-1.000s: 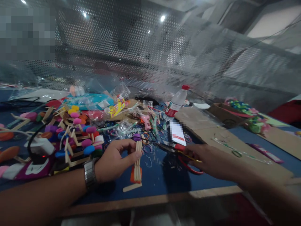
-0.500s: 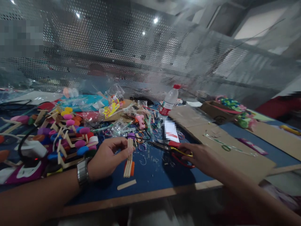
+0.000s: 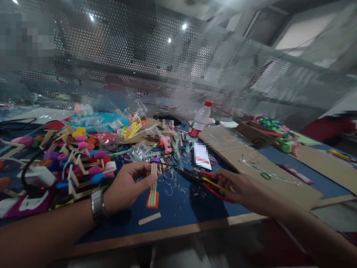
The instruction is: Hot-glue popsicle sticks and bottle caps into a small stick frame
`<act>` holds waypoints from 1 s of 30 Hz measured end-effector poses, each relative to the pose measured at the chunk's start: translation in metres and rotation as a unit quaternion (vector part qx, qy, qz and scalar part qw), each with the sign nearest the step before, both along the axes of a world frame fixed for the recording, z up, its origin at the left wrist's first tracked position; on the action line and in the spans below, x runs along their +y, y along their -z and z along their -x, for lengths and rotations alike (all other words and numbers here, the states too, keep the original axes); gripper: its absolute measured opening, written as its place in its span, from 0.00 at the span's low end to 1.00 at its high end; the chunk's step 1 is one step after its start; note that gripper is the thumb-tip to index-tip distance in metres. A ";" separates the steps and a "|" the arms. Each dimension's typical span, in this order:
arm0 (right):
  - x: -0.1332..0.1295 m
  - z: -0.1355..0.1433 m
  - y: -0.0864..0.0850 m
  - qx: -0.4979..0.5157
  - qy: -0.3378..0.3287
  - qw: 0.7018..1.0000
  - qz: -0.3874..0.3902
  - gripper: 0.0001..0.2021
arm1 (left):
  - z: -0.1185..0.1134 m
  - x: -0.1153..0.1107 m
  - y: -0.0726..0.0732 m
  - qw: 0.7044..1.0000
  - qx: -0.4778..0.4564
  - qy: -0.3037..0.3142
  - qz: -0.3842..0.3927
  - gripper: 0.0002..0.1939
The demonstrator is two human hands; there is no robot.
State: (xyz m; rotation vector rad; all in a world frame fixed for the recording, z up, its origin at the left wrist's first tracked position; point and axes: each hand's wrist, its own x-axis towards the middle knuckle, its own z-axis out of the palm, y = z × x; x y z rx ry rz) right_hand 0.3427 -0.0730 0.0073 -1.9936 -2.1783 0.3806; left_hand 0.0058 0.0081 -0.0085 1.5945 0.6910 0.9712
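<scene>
My left hand (image 3: 134, 182), with a metal watch on its wrist, pinches a small bundle of craft sticks (image 3: 153, 186) between thumb and fingers. Behind the lower end of the bundle shows an orange piece (image 3: 156, 201); whether it is joined to the sticks I cannot tell. A loose craft stick (image 3: 150, 218) with one rounded end lies just below, near the table edge. To the right, my right hand (image 3: 234, 186) is closed around the red-and-yellow handles of dark-jawed pliers (image 3: 208, 180). Their jaws point left, over the blue table, apart from the sticks.
Stick assemblies with coloured round pads (image 3: 96, 171) crowd the left, beside a purple power strip (image 3: 30, 203). A pink glue gun (image 3: 166, 143), a bottle (image 3: 198, 123) and a phone (image 3: 202, 156) are farther back. Cardboard (image 3: 279, 186) covers the right side. A perforated screen (image 3: 156, 67) stands behind.
The pliers have turned in my right hand, their red and yellow handles now closer together. My left hand keeps the stick bundle in almost the same place.
</scene>
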 end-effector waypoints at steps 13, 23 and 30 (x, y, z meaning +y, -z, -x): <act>0.004 -0.004 -0.007 0.207 0.062 0.970 0.113 0.15 | -0.001 0.000 -0.002 1.000 -0.010 0.000 0.023 0.12; 0.011 -0.006 -0.025 0.436 0.082 0.875 0.193 0.25 | -0.002 0.001 -0.005 0.999 -0.012 0.007 0.036 0.14; 0.017 0.023 -0.016 0.594 0.025 0.796 0.108 0.22 | -0.001 0.000 -0.002 0.999 -0.002 0.026 0.040 0.15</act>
